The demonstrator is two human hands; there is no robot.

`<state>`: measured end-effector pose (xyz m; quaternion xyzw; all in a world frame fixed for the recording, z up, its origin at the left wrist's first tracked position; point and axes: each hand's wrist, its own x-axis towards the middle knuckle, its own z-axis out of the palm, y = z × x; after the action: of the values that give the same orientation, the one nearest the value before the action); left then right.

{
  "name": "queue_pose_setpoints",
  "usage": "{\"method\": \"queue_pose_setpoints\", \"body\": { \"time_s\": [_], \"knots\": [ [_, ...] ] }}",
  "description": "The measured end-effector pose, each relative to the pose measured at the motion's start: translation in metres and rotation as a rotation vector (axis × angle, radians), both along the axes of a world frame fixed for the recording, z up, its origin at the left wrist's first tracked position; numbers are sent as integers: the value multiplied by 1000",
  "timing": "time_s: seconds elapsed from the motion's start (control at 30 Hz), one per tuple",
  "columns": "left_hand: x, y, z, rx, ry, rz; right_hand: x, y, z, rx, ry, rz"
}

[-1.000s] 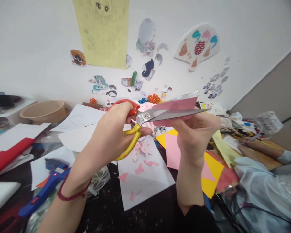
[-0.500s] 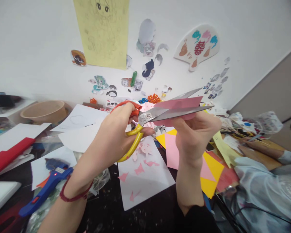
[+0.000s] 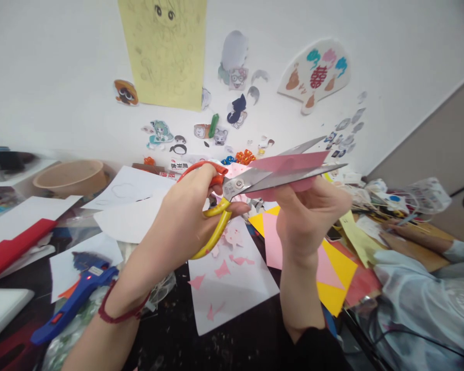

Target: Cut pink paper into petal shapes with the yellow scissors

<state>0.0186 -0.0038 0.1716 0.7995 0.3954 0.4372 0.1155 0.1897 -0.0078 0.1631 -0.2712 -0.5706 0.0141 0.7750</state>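
Observation:
My left hand (image 3: 189,211) is closed round the handles of a pair of scissors (image 3: 239,183), one loop red-orange and the other yellow. The blades are parted and point right, with a piece of pink paper (image 3: 290,163) between them. Pinching that paper from below and behind is my right hand (image 3: 309,214); some of its fingers are hidden behind the paper and blade. Beneath both hands lies a white sheet (image 3: 235,293) scattered with several pink paper scraps (image 3: 222,268).
A blue glue gun (image 3: 79,296) rests at left near white papers (image 3: 119,219). Behind stands a round tan bowl (image 3: 69,176). Yellow (image 3: 334,299) and pink sheets (image 3: 272,239) lie at right. Beyond them another person's arm (image 3: 417,239) rests on the table. A white wall with stickers rises behind.
The scissors and pink paper have shifted slightly right, with the left hand moving along. My right hand has moved very slightly left and keeps its pinch on the paper.

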Motion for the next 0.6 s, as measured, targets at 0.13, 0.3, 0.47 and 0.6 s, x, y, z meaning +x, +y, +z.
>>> {"method": "queue_pose_setpoints", "body": {
  "time_s": [0.13,0.3,0.47,0.6],
  "knots": [
    [2,-1,1,-25,-7,6,-4,1,-1,44,19,-16],
    [4,-4,1,-60,-18,11,-7,0,0,64,0,-53],
    [6,-4,-1,-83,-29,33,-8,-2,0,44,-25,-94],
    [9,-5,-2,-81,-31,32,-11,-1,-2,38,-9,-118]
  ]
}}
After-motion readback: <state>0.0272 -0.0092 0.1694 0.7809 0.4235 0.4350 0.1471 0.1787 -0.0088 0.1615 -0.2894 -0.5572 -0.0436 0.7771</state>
